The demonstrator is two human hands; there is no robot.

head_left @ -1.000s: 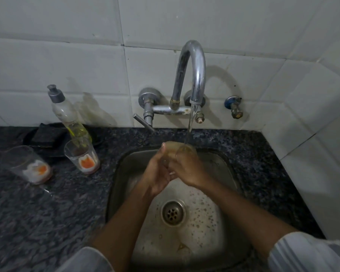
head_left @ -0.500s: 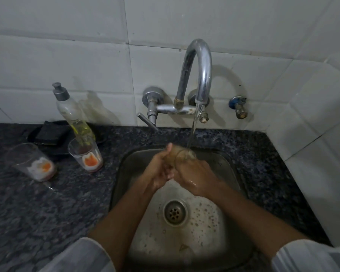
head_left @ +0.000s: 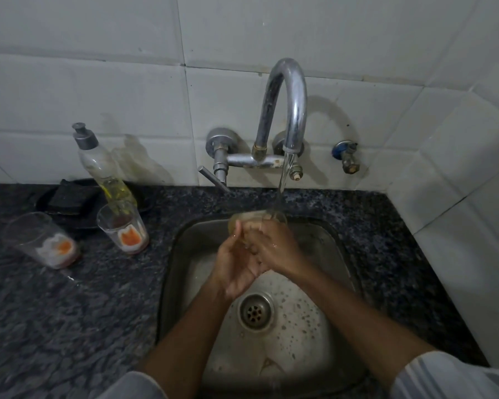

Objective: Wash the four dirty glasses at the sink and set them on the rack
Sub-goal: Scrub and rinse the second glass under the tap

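A clear glass (head_left: 257,218) is held over the steel sink (head_left: 323,240), its rim under the water running from the chrome tap (head_left: 288,110). My left hand (head_left: 236,269) and my right hand (head_left: 274,249) both wrap around the glass's lower part, hiding most of it. Two dirty glasses stand on the dark counter to the left: one (head_left: 123,227) near the sink and one (head_left: 42,240) farther left, each with orange and white residue at the bottom. No rack is in view.
A dish soap bottle (head_left: 104,168) leans behind the nearer glass, beside a black dish with a dark sponge (head_left: 69,197). The drain (head_left: 255,311) sits mid-sink. A small valve (head_left: 346,156) sticks out of the tiled wall; another tiled wall closes the right side.
The glass stays under the stream between both hands. My hands have shifted slightly around it, the left one turning more palm-up below it.
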